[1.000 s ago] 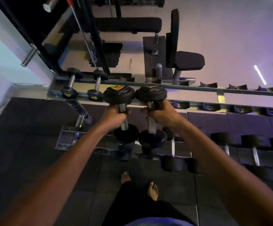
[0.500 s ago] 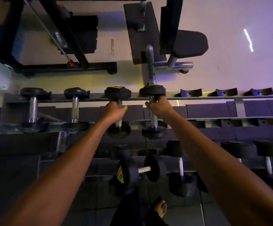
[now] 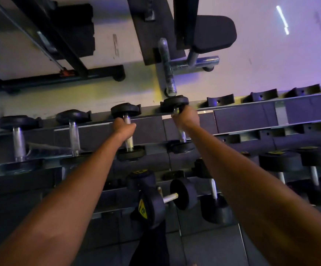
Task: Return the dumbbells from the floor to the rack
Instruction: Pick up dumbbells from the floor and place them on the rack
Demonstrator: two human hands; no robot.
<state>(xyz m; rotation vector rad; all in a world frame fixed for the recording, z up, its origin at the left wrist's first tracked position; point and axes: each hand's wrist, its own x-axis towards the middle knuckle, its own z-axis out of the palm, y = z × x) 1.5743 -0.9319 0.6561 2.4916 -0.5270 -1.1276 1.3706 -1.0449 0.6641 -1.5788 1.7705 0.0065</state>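
Note:
Two small black dumbbells with steel handles lie across the top tier of the grey dumbbell rack [image 3: 240,117]. My left hand [image 3: 124,127] is wrapped around the handle of the left dumbbell [image 3: 126,111], whose ends rest on the rack's rails. My right hand [image 3: 186,118] grips the handle of the right dumbbell [image 3: 175,101], which sits in the slot beside it. Both arms reach forward over the lower tiers.
Two more small dumbbells [image 3: 73,118] sit at the left of the top tier, and empty black saddles [image 3: 220,101] run to the right. Larger dumbbells [image 3: 278,162] fill the lower tiers; one [image 3: 152,207] lies askew. A weight bench [image 3: 211,33] stands behind the rack.
Both dumbbells went from being held above the top tier down onto its rails. My hands stay closed on the handles, and my view has moved closer over the rack.

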